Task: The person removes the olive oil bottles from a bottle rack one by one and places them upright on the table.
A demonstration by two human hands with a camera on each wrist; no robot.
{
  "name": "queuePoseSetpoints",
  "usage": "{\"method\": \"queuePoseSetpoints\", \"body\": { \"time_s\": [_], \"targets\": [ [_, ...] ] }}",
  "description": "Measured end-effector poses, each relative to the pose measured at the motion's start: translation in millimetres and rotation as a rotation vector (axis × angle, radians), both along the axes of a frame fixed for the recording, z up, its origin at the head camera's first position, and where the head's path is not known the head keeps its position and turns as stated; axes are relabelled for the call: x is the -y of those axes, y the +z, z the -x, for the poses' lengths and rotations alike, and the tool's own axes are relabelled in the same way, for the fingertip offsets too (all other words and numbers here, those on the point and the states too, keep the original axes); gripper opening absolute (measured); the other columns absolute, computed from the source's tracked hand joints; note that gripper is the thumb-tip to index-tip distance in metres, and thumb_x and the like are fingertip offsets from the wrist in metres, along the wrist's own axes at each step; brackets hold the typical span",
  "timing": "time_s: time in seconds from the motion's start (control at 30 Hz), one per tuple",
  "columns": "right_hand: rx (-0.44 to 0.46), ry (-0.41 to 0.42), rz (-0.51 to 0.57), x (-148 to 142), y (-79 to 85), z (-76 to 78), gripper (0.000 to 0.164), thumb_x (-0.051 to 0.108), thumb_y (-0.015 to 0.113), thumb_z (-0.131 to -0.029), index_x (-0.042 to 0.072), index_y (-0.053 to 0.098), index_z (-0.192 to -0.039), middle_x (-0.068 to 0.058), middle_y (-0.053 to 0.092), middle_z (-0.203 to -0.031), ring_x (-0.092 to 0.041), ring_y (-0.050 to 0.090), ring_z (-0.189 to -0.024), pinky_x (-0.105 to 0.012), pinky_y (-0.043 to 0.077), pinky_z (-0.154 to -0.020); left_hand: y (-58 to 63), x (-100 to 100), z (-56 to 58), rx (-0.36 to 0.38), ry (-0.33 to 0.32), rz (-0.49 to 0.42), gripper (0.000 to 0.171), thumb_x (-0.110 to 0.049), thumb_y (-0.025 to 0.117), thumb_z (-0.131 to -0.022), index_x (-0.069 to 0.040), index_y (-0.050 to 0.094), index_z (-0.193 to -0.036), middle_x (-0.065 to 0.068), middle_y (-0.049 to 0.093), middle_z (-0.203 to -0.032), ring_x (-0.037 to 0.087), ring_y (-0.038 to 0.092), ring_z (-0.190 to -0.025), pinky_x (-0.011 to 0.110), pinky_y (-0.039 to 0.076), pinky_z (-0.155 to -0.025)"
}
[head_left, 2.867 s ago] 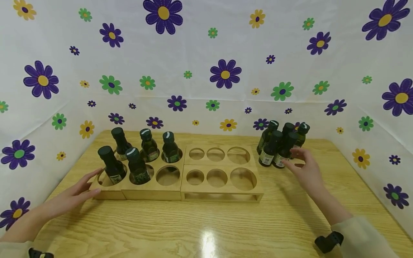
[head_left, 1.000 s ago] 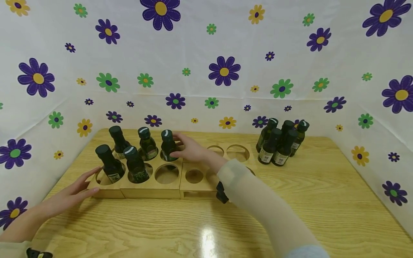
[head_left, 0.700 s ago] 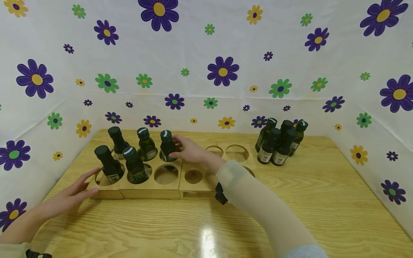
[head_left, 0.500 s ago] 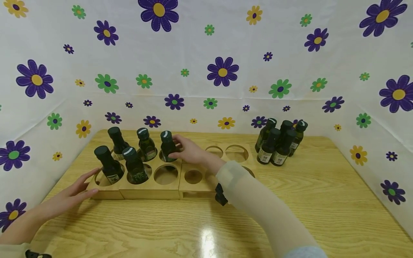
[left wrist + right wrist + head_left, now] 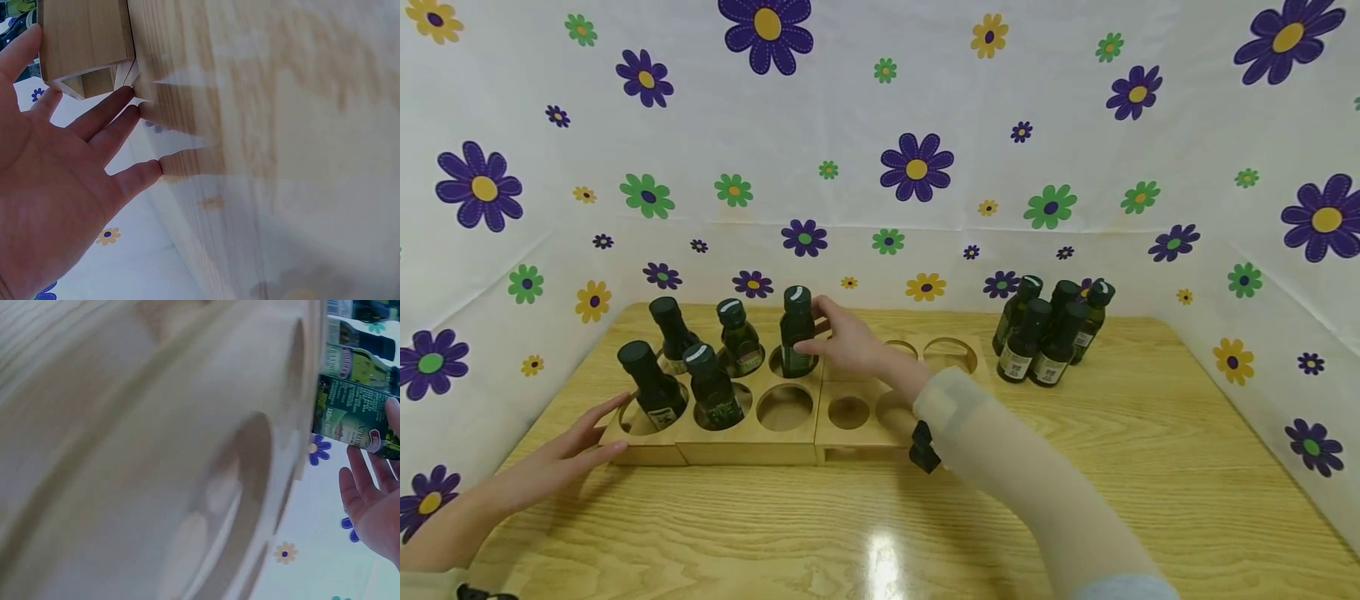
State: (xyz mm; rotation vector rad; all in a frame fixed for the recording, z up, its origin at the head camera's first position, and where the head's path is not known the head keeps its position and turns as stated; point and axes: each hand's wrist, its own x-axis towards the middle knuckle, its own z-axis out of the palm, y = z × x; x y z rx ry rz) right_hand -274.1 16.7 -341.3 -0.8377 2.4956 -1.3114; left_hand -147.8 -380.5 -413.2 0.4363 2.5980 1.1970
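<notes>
My right hand (image 5: 850,340) pinches a small dark green bottle (image 5: 797,337) between thumb and fingers, its lower end at a back hole of the left wooden rack (image 5: 748,453). The bottle stands upright and higher than its neighbours. In the right wrist view its green label (image 5: 353,415) faces the camera, with the fingers beside it. My left hand (image 5: 561,458) rests at the rack's left end, thumb along the front and fingers spread straight; in the left wrist view the fingers (image 5: 103,119) reach to the rack's end. Several other bottles (image 5: 715,392) sit in this rack.
A second wooden rack (image 5: 837,437) with round holes adjoins on the right, partly under my right forearm. Several dark bottles (image 5: 1051,343) stand grouped on the table (image 5: 737,533) at the back right. A flowered white cloth (image 5: 850,100) encloses the back and sides.
My right hand has come from the bottle group at the right to the left rack, taken hold of the back bottle and raised it slightly. My left hand stays at the rack's end.
</notes>
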Motion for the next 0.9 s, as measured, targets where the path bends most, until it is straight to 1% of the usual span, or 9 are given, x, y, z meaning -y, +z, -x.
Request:
{"method": "queuePoseSetpoints", "body": {
  "time_s": [0.17,0.33,0.43,0.57,0.67,0.9],
  "targets": [
    [-0.043,0.012,0.045,-7.8,15.1,-4.1,0.045,0.013,0.069,-0.092,0.002,0.046,-0.13,-0.012,0.055,-0.121,-0.026,0.056,-0.114,-0.029,0.05,-0.087,-0.1,0.5,-0.2,0.013,-0.004,-0.003,0.067,-0.017,0.043,-0.105,-0.01,0.0,-0.157,0.034,0.005,-0.154,0.07,0.019,-0.124,0.071,0.037,-0.088],
    [-0.111,0.0,0.063,-19.4,26.6,-5.8,0.045,0.013,0.07,-0.092,0.001,0.047,-0.128,-0.013,0.057,-0.119,-0.027,0.058,-0.11,-0.029,0.051,-0.084,0.4,0.6,-0.2,0.009,-0.005,-0.004,0.067,-0.016,0.043,-0.105,-0.01,0.0,-0.157,0.034,0.006,-0.154,0.07,0.019,-0.124,0.072,0.036,-0.088],
    [-0.131,-0.014,0.079,-29.9,31.6,-8.0,0.044,0.012,0.07,-0.091,0.001,0.048,-0.128,-0.013,0.057,-0.117,-0.026,0.058,-0.108,-0.03,0.052,-0.083,0.5,0.4,0.0,0.008,-0.005,-0.004,0.067,-0.016,0.043,-0.105,-0.009,0.0,-0.156,0.034,0.006,-0.154,0.07,0.019,-0.124,0.072,0.037,-0.088],
    [-0.141,-0.039,0.096,-47.8,32.3,-13.2,0.045,0.011,0.071,-0.09,0.0,0.048,-0.127,-0.015,0.058,-0.116,-0.028,0.059,-0.107,-0.033,0.052,-0.083,-0.2,0.4,0.3,0.011,-0.006,-0.007,0.067,-0.016,0.043,-0.105,-0.009,0.0,-0.156,0.034,0.005,-0.154,0.07,0.019,-0.123,0.071,0.038,-0.087],
    [-0.136,-0.062,0.103,-64.0,30.0,-18.0,0.044,0.01,0.07,-0.09,0.0,0.048,-0.127,-0.015,0.058,-0.117,-0.029,0.059,-0.106,-0.035,0.053,-0.083,-0.9,0.4,0.6,0.011,-0.002,-0.004,0.068,-0.016,0.043,-0.105,-0.009,0.0,-0.156,0.034,0.005,-0.154,0.07,0.02,-0.123,0.07,0.039,-0.087],
    [-0.095,-0.08,0.106,-105.5,28.2,-29.0,0.043,0.009,0.066,-0.093,-0.002,0.044,-0.129,-0.018,0.054,-0.121,-0.032,0.055,-0.109,-0.041,0.05,-0.084,-0.8,-0.4,0.3,0.009,0.0,-0.002,0.067,-0.016,0.043,-0.105,-0.01,0.0,-0.156,0.034,0.006,-0.154,0.07,0.02,-0.123,0.071,0.039,-0.087]
  ]
}}
